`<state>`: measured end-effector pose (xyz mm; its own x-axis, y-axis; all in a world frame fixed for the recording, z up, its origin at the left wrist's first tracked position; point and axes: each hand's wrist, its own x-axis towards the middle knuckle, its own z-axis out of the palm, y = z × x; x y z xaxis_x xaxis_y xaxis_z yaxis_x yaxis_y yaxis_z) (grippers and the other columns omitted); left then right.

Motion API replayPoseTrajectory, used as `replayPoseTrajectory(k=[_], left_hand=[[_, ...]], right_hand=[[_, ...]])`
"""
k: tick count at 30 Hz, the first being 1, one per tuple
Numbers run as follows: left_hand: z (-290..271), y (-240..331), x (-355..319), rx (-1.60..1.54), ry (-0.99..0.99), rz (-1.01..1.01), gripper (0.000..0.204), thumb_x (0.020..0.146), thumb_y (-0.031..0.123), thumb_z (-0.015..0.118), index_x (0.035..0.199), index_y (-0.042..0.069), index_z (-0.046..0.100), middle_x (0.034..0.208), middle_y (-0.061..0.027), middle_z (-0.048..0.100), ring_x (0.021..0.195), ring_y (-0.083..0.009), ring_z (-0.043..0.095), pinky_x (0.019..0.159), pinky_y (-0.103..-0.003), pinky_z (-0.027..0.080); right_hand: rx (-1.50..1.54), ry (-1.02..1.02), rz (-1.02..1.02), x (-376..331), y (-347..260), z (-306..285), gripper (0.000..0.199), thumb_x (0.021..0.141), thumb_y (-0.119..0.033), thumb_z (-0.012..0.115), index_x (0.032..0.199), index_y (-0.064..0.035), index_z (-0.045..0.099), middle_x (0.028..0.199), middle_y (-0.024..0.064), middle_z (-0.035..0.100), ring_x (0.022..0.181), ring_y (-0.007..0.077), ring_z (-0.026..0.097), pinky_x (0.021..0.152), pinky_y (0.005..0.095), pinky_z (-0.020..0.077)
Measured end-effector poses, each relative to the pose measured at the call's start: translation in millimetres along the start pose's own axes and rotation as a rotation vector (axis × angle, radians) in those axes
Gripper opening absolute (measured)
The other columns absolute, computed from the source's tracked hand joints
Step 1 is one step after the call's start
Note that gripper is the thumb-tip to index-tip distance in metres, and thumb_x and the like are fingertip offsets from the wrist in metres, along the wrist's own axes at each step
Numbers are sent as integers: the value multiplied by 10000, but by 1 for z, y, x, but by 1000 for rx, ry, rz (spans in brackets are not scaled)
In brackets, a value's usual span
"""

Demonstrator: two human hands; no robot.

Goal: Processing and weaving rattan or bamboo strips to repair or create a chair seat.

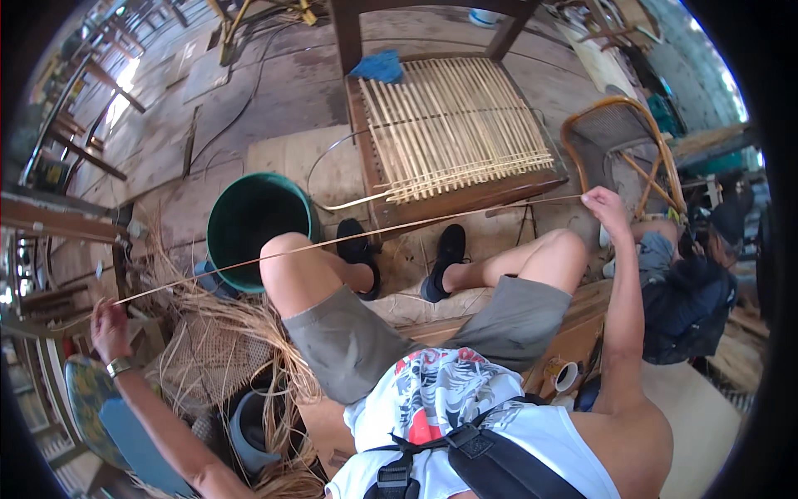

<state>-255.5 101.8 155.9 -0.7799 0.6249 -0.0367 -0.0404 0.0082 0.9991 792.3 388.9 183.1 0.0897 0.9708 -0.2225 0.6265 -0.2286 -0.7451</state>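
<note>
A long, thin rattan strip (pixel 287 253) is stretched across above my knees. Its left part is pinched in my left hand (pixel 110 328), out at the far left. At the right, my right hand (pixel 607 208) grips the strip with closed fingers, the arm reaching forward. Beyond the strip stands a dark wooden chair with a partly woven rattan seat (pixel 457 125); pale strips run front to back, with a few crossing rows near the front edge. One loose strand (pixel 332 205) curves out from the seat's left side. A blue cloth (pixel 378 66) rests on the seat's back left corner.
A dark green bucket (pixel 262 218) stands left of the chair. Loose rattan fibres (pixel 278 349) are heaped beside my left leg. A cane-framed chair (pixel 619 125) sits at the right, near another person (pixel 686 291). A mug (pixel 565 376) is by my right hip.
</note>
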Motion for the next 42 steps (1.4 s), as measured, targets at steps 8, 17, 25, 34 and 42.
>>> replayPoseTrajectory(k=[8, 17, 25, 34, 42], left_hand=[[25, 114, 123, 1548, 679, 543, 452, 942, 357, 650, 1264, 43, 607, 1061, -121, 702, 882, -215, 669, 770, -309, 539], [470, 79, -257, 692, -1265, 156, 447, 841, 28, 674, 1278, 56, 587, 1002, -79, 674, 787, -162, 660, 684, -266, 506], [485, 40, -242, 728, -1357, 288, 126, 871, 180, 701, 908, 61, 680, 797, -91, 653, 714, -236, 646, 636, -321, 495], [461, 33, -195, 976, -1246, 313, 90, 815, 113, 686, 853, 31, 690, 801, -110, 634, 754, -286, 647, 669, -360, 513], [406, 35, -112, 1162, -976, 404, 141, 843, 155, 700, 857, 15, 694, 758, -130, 651, 683, -271, 646, 640, -362, 503]], right_hand=[[215, -145, -187, -64, -90, 128, 68, 949, -106, 628, 954, -46, 660, 825, -53, 614, 767, 18, 540, 705, 191, 441], [318, -480, -302, -116, -157, 267, 102, 918, -113, 664, 992, -46, 684, 779, 5, 674, 696, 40, 581, 607, 222, 470], [460, -611, -197, -94, -137, 244, 140, 942, -158, 639, 958, -19, 644, 738, 18, 623, 670, 62, 541, 609, 259, 450], [285, -493, -310, -88, -110, 217, 90, 891, -105, 683, 860, -19, 681, 811, 38, 614, 710, 112, 589, 626, 268, 476], [433, -404, -141, -62, -100, 176, 48, 859, -53, 729, 876, -39, 686, 770, -59, 549, 679, 14, 489, 598, 189, 407]])
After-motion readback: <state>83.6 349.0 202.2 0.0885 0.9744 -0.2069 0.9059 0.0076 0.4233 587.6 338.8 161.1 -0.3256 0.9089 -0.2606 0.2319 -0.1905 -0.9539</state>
